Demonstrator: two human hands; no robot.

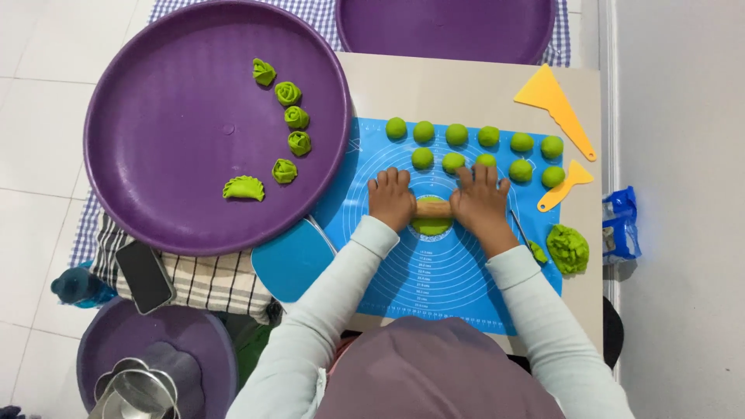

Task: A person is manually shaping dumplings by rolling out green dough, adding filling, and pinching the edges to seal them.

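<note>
My left hand point(390, 199) and my right hand point(481, 200) both press down on a small wooden rolling pin point(433, 209). The pin lies across a flat green dough disc point(431, 226) in the middle of a blue silicone mat point(458, 279). Beyond my fingers several green dough balls point(456, 135) sit in two rows on the mat. A lump of green dough point(568, 248) rests at the mat's right edge.
A large purple tray point(163, 155) on the left holds several shaped green dumplings point(288, 93). Two yellow scrapers point(552, 101) lie at the right. A second purple tray point(446, 31) is at the back. A phone point(144, 275) lies on a striped cloth; metal cups point(132, 392) stand lower left.
</note>
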